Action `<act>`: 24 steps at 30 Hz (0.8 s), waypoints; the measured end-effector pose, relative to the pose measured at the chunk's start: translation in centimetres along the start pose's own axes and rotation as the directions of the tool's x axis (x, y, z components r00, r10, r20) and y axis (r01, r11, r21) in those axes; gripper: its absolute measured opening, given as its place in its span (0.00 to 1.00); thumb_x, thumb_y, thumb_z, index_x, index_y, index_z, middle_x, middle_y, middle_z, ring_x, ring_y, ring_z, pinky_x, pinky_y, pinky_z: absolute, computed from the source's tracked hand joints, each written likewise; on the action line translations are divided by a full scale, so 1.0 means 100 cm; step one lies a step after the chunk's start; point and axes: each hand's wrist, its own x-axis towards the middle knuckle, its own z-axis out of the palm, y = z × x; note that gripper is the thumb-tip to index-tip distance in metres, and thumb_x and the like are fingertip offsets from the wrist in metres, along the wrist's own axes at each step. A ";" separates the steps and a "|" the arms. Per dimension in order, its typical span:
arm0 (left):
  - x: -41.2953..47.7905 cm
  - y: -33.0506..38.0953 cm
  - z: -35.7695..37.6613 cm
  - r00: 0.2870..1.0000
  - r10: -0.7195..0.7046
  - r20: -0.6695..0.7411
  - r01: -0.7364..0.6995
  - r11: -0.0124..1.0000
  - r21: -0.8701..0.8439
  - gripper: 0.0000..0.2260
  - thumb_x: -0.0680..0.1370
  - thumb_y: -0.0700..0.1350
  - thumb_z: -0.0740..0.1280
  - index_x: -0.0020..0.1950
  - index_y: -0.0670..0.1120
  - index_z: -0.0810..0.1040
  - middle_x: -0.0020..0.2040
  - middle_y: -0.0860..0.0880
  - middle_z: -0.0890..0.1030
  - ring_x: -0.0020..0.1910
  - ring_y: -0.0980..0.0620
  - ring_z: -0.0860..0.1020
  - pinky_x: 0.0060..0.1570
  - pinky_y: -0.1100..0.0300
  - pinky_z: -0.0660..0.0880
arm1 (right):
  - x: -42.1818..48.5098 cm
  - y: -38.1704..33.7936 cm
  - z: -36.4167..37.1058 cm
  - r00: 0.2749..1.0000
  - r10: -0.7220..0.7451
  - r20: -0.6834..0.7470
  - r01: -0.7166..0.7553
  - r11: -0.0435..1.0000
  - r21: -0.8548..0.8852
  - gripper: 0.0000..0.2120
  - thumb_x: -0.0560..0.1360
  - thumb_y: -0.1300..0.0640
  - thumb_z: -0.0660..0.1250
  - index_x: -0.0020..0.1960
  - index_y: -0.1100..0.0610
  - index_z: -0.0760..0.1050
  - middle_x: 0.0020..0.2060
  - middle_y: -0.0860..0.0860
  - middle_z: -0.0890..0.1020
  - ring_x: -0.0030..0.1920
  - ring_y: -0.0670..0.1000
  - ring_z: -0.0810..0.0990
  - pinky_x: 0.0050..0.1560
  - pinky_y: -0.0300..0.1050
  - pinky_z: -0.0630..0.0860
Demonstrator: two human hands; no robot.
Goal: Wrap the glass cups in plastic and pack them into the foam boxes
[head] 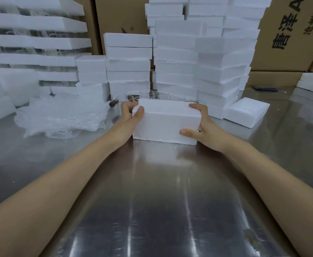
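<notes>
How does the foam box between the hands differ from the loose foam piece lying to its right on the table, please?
The foam box is gripped at its ends by the left hand and right hand; the loose foam piece lies untouched on the table. The foam box sits square to the camera; the loose foam piece is turned at an angle. The foam box looks taller, the loose foam piece flatter. Both are plain white foam.
</notes>
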 end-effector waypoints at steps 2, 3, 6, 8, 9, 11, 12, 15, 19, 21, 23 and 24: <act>0.002 -0.001 -0.001 1.000 -0.010 -0.009 0.009 0.999 -0.036 0.15 0.79 0.65 0.55 0.62 0.62 0.59 0.66 0.55 0.68 0.67 0.53 0.68 0.68 0.54 0.63 | 0.001 0.001 0.000 1.000 0.012 0.026 -0.012 1.000 0.000 0.40 0.63 0.38 0.72 0.63 0.34 0.47 0.67 0.47 0.62 0.62 0.48 0.71 0.63 0.41 0.71; 0.001 -0.001 0.000 1.000 -0.014 -0.011 0.014 0.999 -0.049 0.15 0.79 0.65 0.55 0.62 0.62 0.59 0.66 0.55 0.68 0.67 0.53 0.68 0.67 0.55 0.63 | 0.001 0.002 0.000 0.999 0.019 0.050 -0.019 1.000 -0.001 0.41 0.64 0.40 0.74 0.63 0.33 0.46 0.65 0.46 0.65 0.60 0.45 0.73 0.60 0.35 0.71; 0.001 0.002 0.007 0.997 -0.047 -0.053 0.041 0.994 -0.105 0.19 0.75 0.66 0.58 0.62 0.62 0.59 0.67 0.55 0.67 0.68 0.53 0.68 0.64 0.58 0.63 | 0.000 0.005 -0.002 0.997 0.028 0.076 -0.026 0.999 -0.034 0.46 0.65 0.47 0.77 0.62 0.30 0.43 0.58 0.35 0.67 0.54 0.34 0.72 0.48 0.21 0.68; -0.002 0.008 0.015 0.993 -0.083 -0.079 0.061 0.966 -0.252 0.26 0.71 0.66 0.60 0.67 0.61 0.60 0.71 0.55 0.65 0.70 0.54 0.65 0.70 0.54 0.60 | -0.001 0.005 -0.004 0.998 0.029 0.052 -0.026 0.998 -0.052 0.45 0.64 0.45 0.77 0.60 0.27 0.44 0.58 0.33 0.66 0.54 0.32 0.71 0.46 0.19 0.67; -0.001 0.011 0.017 0.992 -0.109 -0.070 0.077 0.931 -0.357 0.30 0.70 0.66 0.61 0.70 0.60 0.60 0.73 0.56 0.65 0.72 0.55 0.64 0.72 0.53 0.59 | -0.001 0.003 -0.004 0.999 0.025 0.040 -0.023 0.998 -0.056 0.44 0.64 0.44 0.77 0.59 0.25 0.44 0.58 0.33 0.67 0.54 0.31 0.72 0.46 0.19 0.67; 0.001 0.013 0.016 0.983 -0.182 0.021 0.163 0.821 -0.547 0.29 0.73 0.63 0.63 0.72 0.55 0.66 0.71 0.54 0.71 0.70 0.54 0.69 0.70 0.50 0.64 | -0.003 0.003 -0.004 1.000 0.017 0.026 -0.015 0.999 -0.050 0.43 0.64 0.45 0.77 0.60 0.26 0.46 0.57 0.33 0.68 0.52 0.28 0.72 0.46 0.19 0.67; 0.002 0.015 0.014 0.976 -0.205 0.077 0.210 0.774 -0.598 0.23 0.76 0.59 0.64 0.69 0.53 0.72 0.66 0.52 0.77 0.66 0.52 0.74 0.66 0.50 0.69 | -0.003 0.002 -0.004 1.000 0.014 0.021 -0.013 0.999 -0.047 0.43 0.64 0.45 0.77 0.60 0.27 0.46 0.57 0.33 0.69 0.51 0.27 0.72 0.45 0.19 0.67; 0.001 0.024 0.007 0.945 -0.285 0.160 0.320 0.705 -0.633 0.13 0.79 0.52 0.64 0.60 0.49 0.77 0.59 0.47 0.81 0.56 0.48 0.80 0.52 0.51 0.78 | -0.004 -0.003 -0.004 1.000 0.002 0.011 -0.002 0.999 -0.054 0.42 0.64 0.46 0.78 0.60 0.26 0.50 0.52 0.24 0.69 0.51 0.28 0.73 0.47 0.22 0.69; -0.001 0.034 -0.001 0.909 -0.310 0.279 0.416 0.632 -0.653 0.15 0.78 0.51 0.63 0.61 0.47 0.76 0.54 0.45 0.81 0.50 0.45 0.81 0.50 0.50 0.79 | -0.007 -0.009 -0.010 0.999 -0.024 -0.045 0.023 1.000 -0.008 0.42 0.60 0.45 0.79 0.60 0.25 0.54 0.48 0.27 0.75 0.48 0.37 0.78 0.46 0.27 0.73; -0.004 0.036 -0.005 0.874 -0.309 0.375 0.484 0.620 -0.618 0.15 0.76 0.52 0.64 0.60 0.47 0.76 0.52 0.44 0.81 0.49 0.44 0.81 0.55 0.48 0.77 | -0.008 -0.011 -0.012 0.998 -0.049 -0.038 0.050 0.999 0.010 0.42 0.60 0.46 0.79 0.61 0.26 0.55 0.48 0.30 0.76 0.49 0.38 0.79 0.46 0.27 0.73; -0.004 0.035 -0.010 0.852 -0.303 0.427 0.514 0.645 -0.566 0.13 0.75 0.52 0.64 0.56 0.48 0.76 0.49 0.44 0.80 0.47 0.44 0.80 0.52 0.49 0.77 | -0.008 -0.013 -0.012 0.997 -0.071 -0.022 0.072 0.997 0.013 0.42 0.62 0.51 0.80 0.60 0.27 0.55 0.48 0.28 0.75 0.50 0.36 0.78 0.46 0.26 0.73; -0.005 0.036 -0.011 0.841 -0.309 0.444 0.528 0.650 -0.547 0.12 0.74 0.51 0.63 0.53 0.47 0.75 0.46 0.45 0.80 0.45 0.44 0.80 0.50 0.51 0.77 | -0.009 -0.014 -0.012 0.997 -0.078 -0.018 0.078 0.997 0.013 0.42 0.63 0.52 0.80 0.60 0.27 0.55 0.48 0.26 0.74 0.50 0.34 0.77 0.46 0.26 0.72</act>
